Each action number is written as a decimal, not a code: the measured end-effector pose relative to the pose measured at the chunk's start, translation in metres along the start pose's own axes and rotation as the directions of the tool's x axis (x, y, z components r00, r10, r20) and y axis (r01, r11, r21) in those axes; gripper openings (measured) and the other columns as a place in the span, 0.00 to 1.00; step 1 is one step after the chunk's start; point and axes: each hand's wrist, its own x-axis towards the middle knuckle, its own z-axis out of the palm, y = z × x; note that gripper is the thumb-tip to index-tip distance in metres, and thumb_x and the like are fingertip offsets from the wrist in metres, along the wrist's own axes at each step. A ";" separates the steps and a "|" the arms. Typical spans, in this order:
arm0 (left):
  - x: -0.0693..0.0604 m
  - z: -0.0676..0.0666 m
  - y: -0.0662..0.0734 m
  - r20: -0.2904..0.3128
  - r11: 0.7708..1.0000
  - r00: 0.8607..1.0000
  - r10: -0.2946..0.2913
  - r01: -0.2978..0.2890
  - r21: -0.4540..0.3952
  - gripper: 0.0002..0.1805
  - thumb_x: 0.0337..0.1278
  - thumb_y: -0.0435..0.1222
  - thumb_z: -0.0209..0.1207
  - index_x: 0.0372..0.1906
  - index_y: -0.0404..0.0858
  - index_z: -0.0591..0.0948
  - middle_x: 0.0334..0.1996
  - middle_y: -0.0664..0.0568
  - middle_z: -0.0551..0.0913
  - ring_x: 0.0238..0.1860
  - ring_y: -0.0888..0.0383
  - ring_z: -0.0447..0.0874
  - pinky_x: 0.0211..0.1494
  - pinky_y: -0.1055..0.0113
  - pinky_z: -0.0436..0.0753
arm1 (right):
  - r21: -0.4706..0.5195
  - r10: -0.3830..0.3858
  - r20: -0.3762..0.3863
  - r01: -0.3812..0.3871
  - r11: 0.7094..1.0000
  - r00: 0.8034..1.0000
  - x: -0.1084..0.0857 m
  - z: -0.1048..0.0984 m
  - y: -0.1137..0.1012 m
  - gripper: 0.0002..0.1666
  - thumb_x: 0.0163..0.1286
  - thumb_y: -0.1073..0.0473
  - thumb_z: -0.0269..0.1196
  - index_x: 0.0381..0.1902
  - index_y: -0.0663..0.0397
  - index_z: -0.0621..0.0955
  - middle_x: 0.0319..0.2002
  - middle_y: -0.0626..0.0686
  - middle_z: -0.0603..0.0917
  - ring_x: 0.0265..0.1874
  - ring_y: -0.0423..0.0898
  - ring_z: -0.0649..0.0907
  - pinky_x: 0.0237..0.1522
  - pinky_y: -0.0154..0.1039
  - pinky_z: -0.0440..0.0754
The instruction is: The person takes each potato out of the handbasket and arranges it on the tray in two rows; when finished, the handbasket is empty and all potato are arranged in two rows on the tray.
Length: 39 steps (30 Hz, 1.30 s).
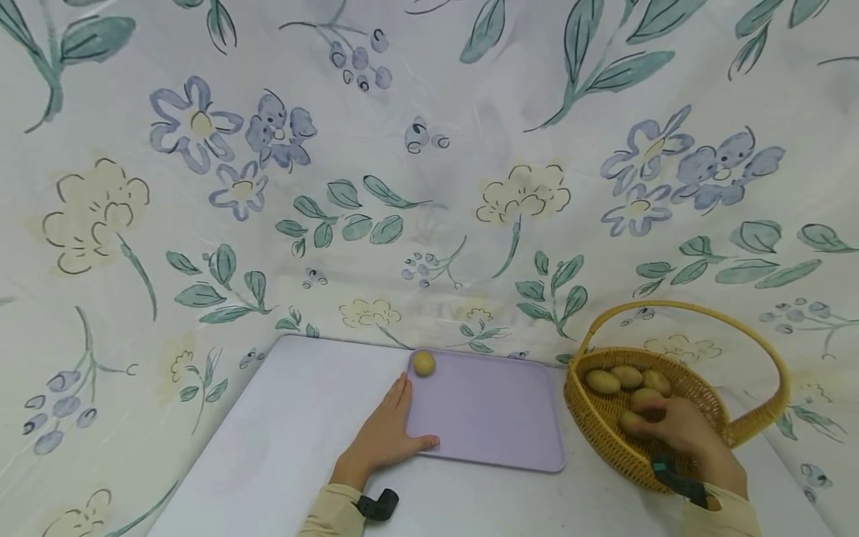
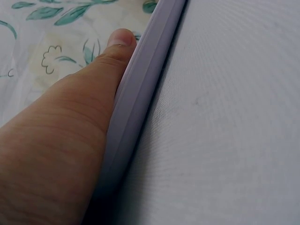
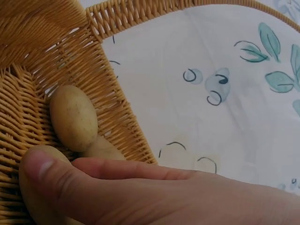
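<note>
The person's right hand is down inside the wicker basket, thumb on one side and fingers on the other, pinching a potato; from the right wrist I can see the thumb laid flat against its skin, the forefinger stretched out behind. How the remaining fingers of that hand lie, I cannot tell. The hand reaches in over the basket's near right rim, back of the hand upward, its wrist close to the foot of the arched handle. Four more potatoes lie in the basket, bunched toward its far side and just beside the pinched one. Over to the left, the left hand holds nothing: its fingers are straight and close together along the left edge of the lilac tray, while the thumb spreads away from them along the near edge, against the rim. That forearm slants in from the near side of the white table. A single round potato sits in the tray's far left corner, just beyond those fingertips.
</note>
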 end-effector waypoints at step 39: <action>-0.001 -0.002 -0.001 0.011 1.000 1.000 0.001 -0.001 0.004 0.70 0.48 0.73 0.62 0.80 0.27 0.50 0.83 0.37 0.45 0.83 0.42 0.45 0.83 0.48 0.58 | 0.201 0.082 -0.360 -0.008 0.979 0.929 -0.022 0.016 -0.041 0.39 0.64 0.41 0.72 0.66 0.59 0.80 0.64 0.74 0.77 0.53 0.67 0.86 0.44 0.41 0.90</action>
